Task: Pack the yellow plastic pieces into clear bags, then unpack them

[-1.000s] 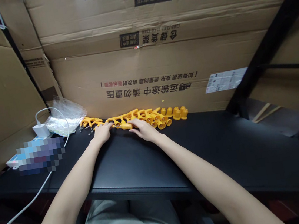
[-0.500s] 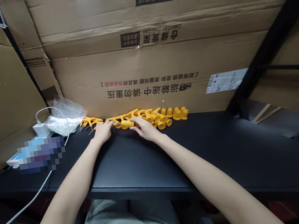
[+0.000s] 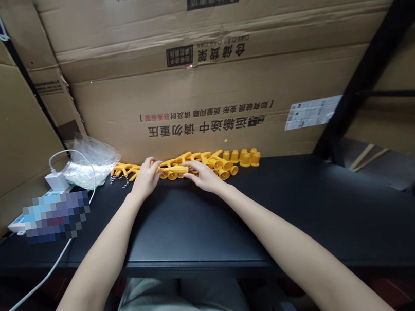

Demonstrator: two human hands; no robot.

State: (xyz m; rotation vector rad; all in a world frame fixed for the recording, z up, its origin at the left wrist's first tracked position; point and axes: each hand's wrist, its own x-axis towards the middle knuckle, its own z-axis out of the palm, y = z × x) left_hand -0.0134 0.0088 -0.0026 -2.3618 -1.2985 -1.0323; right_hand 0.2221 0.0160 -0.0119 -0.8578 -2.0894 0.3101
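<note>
Several yellow plastic parts (image 3: 208, 161) lie in a row at the back of a black table (image 3: 186, 221), against a cardboard wall. Some are branched pieces, others are small cup-shaped caps (image 3: 245, 157) at the right end. My left hand (image 3: 145, 177) and my right hand (image 3: 202, 174) both reach to the row and pinch the two ends of one yellow branched piece (image 3: 175, 169). A few small metal chains (image 3: 121, 181) lie by the leftmost yellow pieces.
Large cardboard sheets (image 3: 199, 73) stand behind and to the left. A clear plastic bag (image 3: 89, 162), a white charger (image 3: 56, 180) with its cable and a power strip (image 3: 17, 224) sit at the left. A black slanted metal bar (image 3: 372, 55) rises at the right.
Both hands have slid a little farther back into the row and closed on one yellow piece between them. The other parts have not moved.
</note>
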